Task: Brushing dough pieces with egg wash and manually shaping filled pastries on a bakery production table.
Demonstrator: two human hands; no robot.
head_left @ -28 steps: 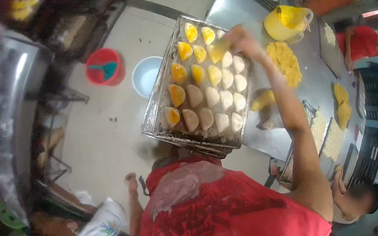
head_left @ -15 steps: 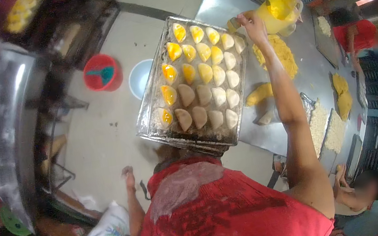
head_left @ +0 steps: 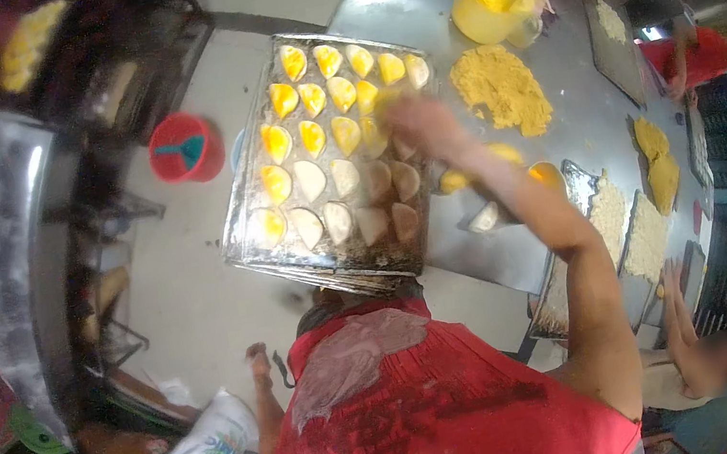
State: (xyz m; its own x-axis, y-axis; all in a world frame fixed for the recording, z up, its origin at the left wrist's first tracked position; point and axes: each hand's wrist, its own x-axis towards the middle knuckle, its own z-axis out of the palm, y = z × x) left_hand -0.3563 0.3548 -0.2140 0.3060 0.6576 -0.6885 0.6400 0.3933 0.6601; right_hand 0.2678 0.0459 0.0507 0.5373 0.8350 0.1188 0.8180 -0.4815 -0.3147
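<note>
My right hand, smeared by motion, reaches over the right side of a dark baking tray. It is closed on what looks like a pastry brush, whose yellowish blur touches or hovers over the pastries there. Rows of half-moon pastries lie on the tray. Those at the far and left sides shine with yellow glaze; several nearer ones are pale and dull. Under my right forearm stands a small bowl of orange-yellow liquid, partly hidden. My left hand appears to hang low at my left side, its fingers too small to read.
The tray tops a stack beside a metal table. On the table are a yellow pitcher, yellow dough and trays of pale dough. A red bucket stands on the floor, left. Co-workers are at the table's right side.
My right hand has swung from beside the yellow pitcher, leftward and nearer, over the tray's pastries. The bowl under my forearm has come into sight. The whole view has shifted a little.
</note>
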